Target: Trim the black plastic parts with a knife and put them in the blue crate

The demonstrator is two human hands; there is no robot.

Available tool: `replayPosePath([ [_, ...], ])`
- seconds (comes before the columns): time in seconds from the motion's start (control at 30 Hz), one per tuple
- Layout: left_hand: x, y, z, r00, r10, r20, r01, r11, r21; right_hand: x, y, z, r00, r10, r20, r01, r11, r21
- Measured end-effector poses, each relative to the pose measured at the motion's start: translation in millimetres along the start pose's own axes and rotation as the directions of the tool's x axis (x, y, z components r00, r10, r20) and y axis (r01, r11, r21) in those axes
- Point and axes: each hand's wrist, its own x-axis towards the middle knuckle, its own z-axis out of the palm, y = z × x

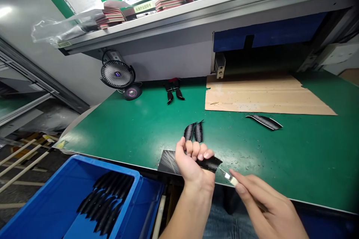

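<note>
My left hand (193,160) is wrapped round a curved black plastic part (210,163) near the front edge of the bench. Between the fingers of my right hand (263,199) is a trimming knife (231,178) with a pale handle and a thin metal tip. That tip meets or almost meets the right end of the part; contact is hard to tell. Beside and partly under my left hand lies a dark, streaked flat piece (168,162). Just beyond my fingers rest two similar black parts (198,132), side by side.
A cardboard sheet (260,95) lies at the back right, with another black part (266,122) before it. Two pliers-like black-handled tools (174,91) and a fan (118,74) stand further back. A blue bin (36,201) holds several black parts. A shelf (168,20) overhangs the bench.
</note>
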Motion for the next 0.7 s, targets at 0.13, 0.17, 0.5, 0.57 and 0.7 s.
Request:
replayPosePath([
  [0.13, -2.4, -1.7, -0.2, 0.998, 0.055, 0.004, -0.055, 0.998, 0.03, 8.9, -3.0, 1.6, 0.995, 0.062, 0.083, -0.066, 0.997, 0.039],
  [0.17, -3.3, -1.7, -0.5, 0.997, 0.073, 0.014, -0.074, 0.996, 0.044, 10.0, -4.0, 0.8, 0.992, 0.073, 0.102, -0.077, 0.996, 0.04],
  [0.5, -14.9, -2.3, 2.1, 0.984, 0.174, 0.045, -0.179, 0.972, 0.151, 11.9, -9.9, -6.9, 0.995, 0.042, 0.089, -0.033, 0.995, -0.097],
  [0.57, -16.1, -2.7, 2.3, 0.982, 0.182, 0.047, -0.187, 0.968, 0.165, 12.8, -10.8, -6.3, 0.997, 0.025, 0.075, -0.015, 0.991, -0.13],
  [0.7, -16.5, -2.9, 0.1, 0.979, 0.196, 0.056, -0.203, 0.961, 0.186, 12.6, -11.9, -4.5, 0.999, 0.007, 0.043, 0.0, 0.984, -0.177],
])
